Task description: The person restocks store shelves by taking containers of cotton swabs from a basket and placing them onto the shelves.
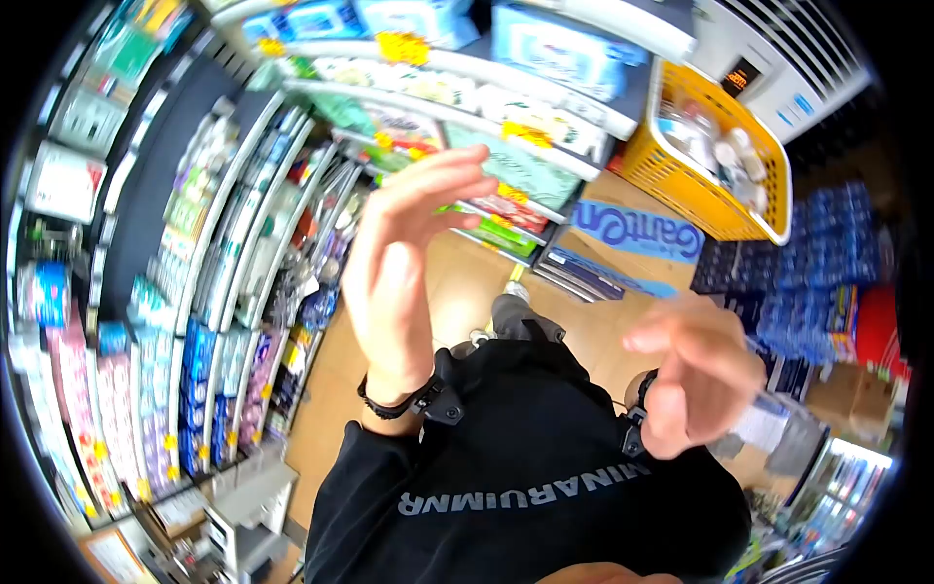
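The left hand (399, 273) is loosely open, holding nothing; the right hand (696, 375) half-curls, hold unclear. Floor (467, 277) shows between left shelves (146, 204) and carton (632, 234).

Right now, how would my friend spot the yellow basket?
Beyond the right hand is a cardboard box with blue printing. The basket shows just above it. Unlike the stacked blue packs nearby, it's bright yellow, slotted, and holds jumbled white things.

Black top (555, 438) with grey block lettering (525, 493), 2 black wrist straps (389, 410) bearing angular boxes (445, 404), grey trousers (516, 316), pale shoes (517, 290)
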Action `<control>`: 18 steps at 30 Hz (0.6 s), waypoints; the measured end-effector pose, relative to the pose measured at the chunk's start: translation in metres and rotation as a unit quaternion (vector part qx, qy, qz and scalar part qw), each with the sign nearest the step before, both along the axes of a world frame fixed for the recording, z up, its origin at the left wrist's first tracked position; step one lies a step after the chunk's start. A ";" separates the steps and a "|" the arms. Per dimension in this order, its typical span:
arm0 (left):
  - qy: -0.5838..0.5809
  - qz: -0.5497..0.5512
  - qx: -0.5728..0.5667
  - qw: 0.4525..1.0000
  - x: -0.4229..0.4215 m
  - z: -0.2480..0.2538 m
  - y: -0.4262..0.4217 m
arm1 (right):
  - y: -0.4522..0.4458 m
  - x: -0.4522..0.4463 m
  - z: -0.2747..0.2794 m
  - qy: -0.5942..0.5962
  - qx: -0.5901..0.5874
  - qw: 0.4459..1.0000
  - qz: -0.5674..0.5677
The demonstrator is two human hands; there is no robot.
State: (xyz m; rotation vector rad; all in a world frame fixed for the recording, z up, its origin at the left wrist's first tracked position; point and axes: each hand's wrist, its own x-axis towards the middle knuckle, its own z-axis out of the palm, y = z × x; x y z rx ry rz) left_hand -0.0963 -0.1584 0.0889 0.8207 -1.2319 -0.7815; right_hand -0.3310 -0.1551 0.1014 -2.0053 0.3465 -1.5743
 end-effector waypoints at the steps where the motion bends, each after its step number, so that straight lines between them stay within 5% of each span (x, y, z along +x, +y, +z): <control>1: 0.012 -0.030 0.010 0.999 -0.018 -0.003 -0.009 | -0.002 -0.016 -0.006 0.022 0.000 1.000 -0.014; 6: -0.030 -0.189 0.098 0.977 -0.123 -0.017 -0.063 | 0.000 -0.093 -0.026 0.026 0.181 0.958 -0.222; 18: -0.169 -0.270 0.166 0.933 -0.324 -0.066 -0.237 | -0.115 -0.272 -0.092 -0.025 0.328 0.893 -0.308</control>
